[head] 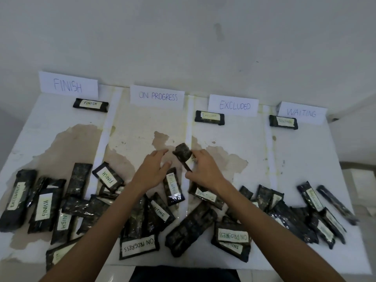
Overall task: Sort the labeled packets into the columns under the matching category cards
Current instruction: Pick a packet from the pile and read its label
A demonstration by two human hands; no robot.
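Head view of the sorting table (305, 159). Four category cards stand along the far edge, from the far-left corner to the far-right corner: FINISH card (68, 85), ON PROGRESS card (157, 96), EXCLUDED card (234, 105) and WAITING card (301, 112). One dark packet lies just below three of them: the FINISH packet (90, 105), the EXCLUDED packet (209, 117) and the WAITING packet (283, 122). White strips (101, 139) divide the columns.

Both forearms reach in from the near edge, crossing above the unsorted pile (138, 246) that runs along that edge. The right hand (203, 169) is at mid-table, above the strip between the ON PROGRESS and EXCLUDED columns. Its fingers and thumb are curled round the lower part of the held packet (182, 152), which is lifted off the table and tilted, upper end pointing toward the far edge. The label on this packet cannot be read.

The left hand (151, 171) is just beside the held packet, over the ON PROGRESS column, palm down. Its fingers are straight and slightly spread and grasp nothing. Whether it touches the table cannot be told.
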